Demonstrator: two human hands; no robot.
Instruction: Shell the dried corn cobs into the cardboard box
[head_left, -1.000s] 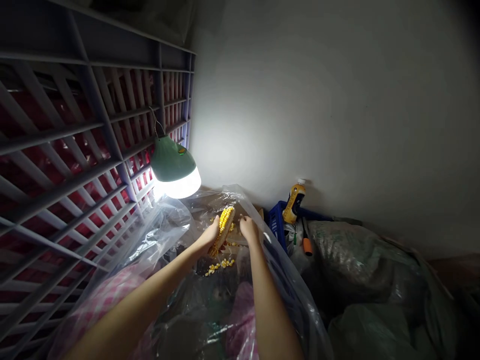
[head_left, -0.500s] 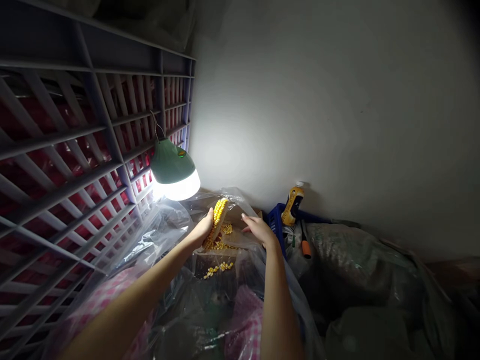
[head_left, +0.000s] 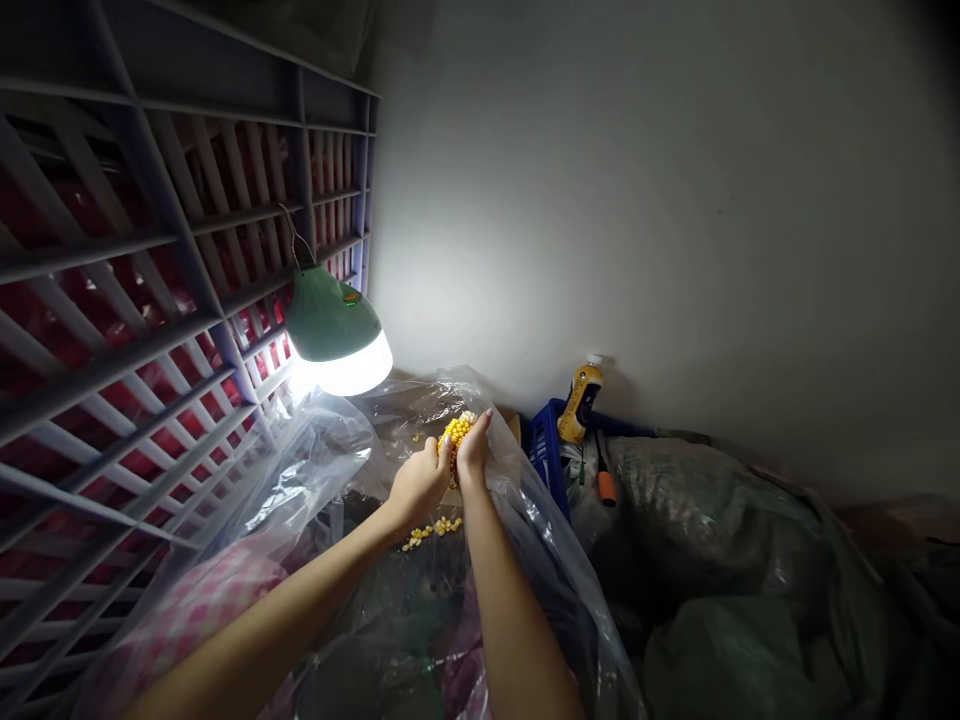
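Head view: your left hand (head_left: 421, 482) grasps the corn cob (head_left: 457, 432); your right hand (head_left: 474, 452) clasps its other side; the cob is over clear plastic (head_left: 330, 455), near loose kernels (head_left: 433, 533), right of the lit lamp (head_left: 334, 318).

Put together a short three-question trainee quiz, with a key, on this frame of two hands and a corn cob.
1. True or false: the bare left hand and bare right hand both touch the yellow-kernelled corn cob.
2. What hangs by a thin wire from the purple-grey slatted plastic panel?
3. Choose one: the cap on the yellow-and-dark plastic bottle is A) red, B) white, C) green.

Key:
1. True
2. A lit, green-topped, bulb-shaped lamp
3. B
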